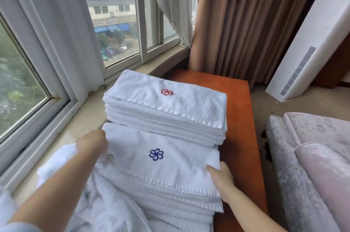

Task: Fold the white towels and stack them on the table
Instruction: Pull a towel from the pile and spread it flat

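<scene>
Loose towels: unfolded white cloth (106,205) lies heaped nearest the camera, at the near end of the table and spilling toward the windowsill (75,118).
Left hand: the left hand (92,141) grips the left edge of the folded towel with the blue flower mark (156,155); its fingers curl under the cloth and are mostly out of sight.
Right hand: the right hand (220,175) holds the right edge of the same towel, thumb on top, fingers tucked beneath.
Towel in hand: it lies flat between both hands, just in front of the finished stack (166,114), whose top towel carries a red flower mark (167,92).
Table: the orange-brown table (240,110) bears the stack and the loose cloth; bare wood shows along its right side.
Step in hand: a folded towel is ready, probably about to be lifted onto the stack, or squared up where it sits.
Next move calls for: an even lift with both hands, keeping the folds closed, then setting its edges in line with the towels below so the tall stack does not lean.
Hidden: whether the held towel rests on other folded ones or on loose cloth cannot be told; the table's near end and left edge are covered.
Cut off: both forearms run out of the bottom of the view.
Beside: an upholstered seat (310,165) stands right of the table, apart from it.
</scene>
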`<move>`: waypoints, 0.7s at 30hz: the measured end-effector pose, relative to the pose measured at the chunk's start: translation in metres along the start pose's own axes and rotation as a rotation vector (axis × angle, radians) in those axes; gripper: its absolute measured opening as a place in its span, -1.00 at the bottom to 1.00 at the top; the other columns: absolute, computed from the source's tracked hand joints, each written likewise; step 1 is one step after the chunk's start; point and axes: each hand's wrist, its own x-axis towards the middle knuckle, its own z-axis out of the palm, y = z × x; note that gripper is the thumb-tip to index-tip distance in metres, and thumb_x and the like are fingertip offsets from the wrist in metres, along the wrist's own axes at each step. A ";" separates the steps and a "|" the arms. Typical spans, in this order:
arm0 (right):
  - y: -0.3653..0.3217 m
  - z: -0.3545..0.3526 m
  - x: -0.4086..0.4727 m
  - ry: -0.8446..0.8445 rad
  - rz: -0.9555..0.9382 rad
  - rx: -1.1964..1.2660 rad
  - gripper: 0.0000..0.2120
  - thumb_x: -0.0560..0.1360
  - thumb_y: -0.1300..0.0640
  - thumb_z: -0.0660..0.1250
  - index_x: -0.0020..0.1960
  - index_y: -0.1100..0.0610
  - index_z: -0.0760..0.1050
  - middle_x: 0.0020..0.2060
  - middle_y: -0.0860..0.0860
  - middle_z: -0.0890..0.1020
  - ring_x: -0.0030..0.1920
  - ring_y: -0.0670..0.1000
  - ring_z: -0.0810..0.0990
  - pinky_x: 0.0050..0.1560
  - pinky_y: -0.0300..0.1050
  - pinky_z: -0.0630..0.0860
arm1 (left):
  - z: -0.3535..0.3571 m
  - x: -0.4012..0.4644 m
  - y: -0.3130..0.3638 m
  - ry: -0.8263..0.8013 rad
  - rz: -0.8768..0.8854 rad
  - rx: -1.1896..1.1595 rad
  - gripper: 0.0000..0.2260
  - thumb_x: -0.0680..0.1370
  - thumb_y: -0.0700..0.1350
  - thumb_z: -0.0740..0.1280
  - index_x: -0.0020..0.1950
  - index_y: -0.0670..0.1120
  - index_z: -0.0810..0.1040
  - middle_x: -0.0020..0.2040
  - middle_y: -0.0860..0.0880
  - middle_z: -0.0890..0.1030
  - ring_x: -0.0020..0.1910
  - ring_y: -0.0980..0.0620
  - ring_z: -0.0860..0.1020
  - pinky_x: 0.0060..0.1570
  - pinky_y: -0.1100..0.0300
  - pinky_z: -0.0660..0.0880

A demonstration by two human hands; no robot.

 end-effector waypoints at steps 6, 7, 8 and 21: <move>-0.005 -0.006 -0.005 -0.068 0.107 -0.141 -0.54 0.53 -0.02 0.30 0.33 0.20 0.35 0.13 0.09 0.54 -0.02 0.06 0.53 -0.18 -0.13 0.43 | 0.000 -0.014 0.008 0.123 0.112 0.302 -0.81 0.52 -0.14 0.24 0.08 0.05 0.55 0.07 0.08 0.56 0.13 0.03 0.50 0.03 0.19 0.33; -0.007 -0.004 -0.005 -0.080 0.097 -0.093 -0.51 0.52 -0.02 0.33 0.34 0.20 0.34 0.13 0.08 0.52 0.01 0.07 0.52 -0.12 -0.11 0.43 | 0.000 -0.015 0.011 0.170 0.159 0.296 -0.82 0.52 -0.15 0.23 0.06 0.05 0.55 0.06 0.06 0.55 0.12 0.02 0.48 0.01 0.19 0.35; -0.009 -0.001 -0.005 -0.090 0.079 -0.023 -0.51 0.51 -0.01 0.36 0.33 0.18 0.33 0.11 0.06 0.51 0.04 0.06 0.51 -0.06 -0.10 0.42 | 0.002 -0.015 0.016 0.187 0.214 0.264 -0.81 0.52 -0.17 0.21 0.05 0.02 0.55 0.08 0.04 0.55 0.13 0.00 0.48 0.01 0.18 0.38; -0.004 0.007 -0.035 0.237 -0.395 -0.644 -0.44 0.50 -0.11 0.32 0.44 -0.06 0.25 0.33 -0.02 0.30 0.32 0.05 0.31 0.25 -0.08 0.34 | 0.026 -0.038 0.003 -0.036 0.337 0.141 -0.52 0.59 0.22 0.12 0.43 0.01 0.28 0.33 -0.05 0.37 0.32 -0.07 0.39 0.10 0.04 0.38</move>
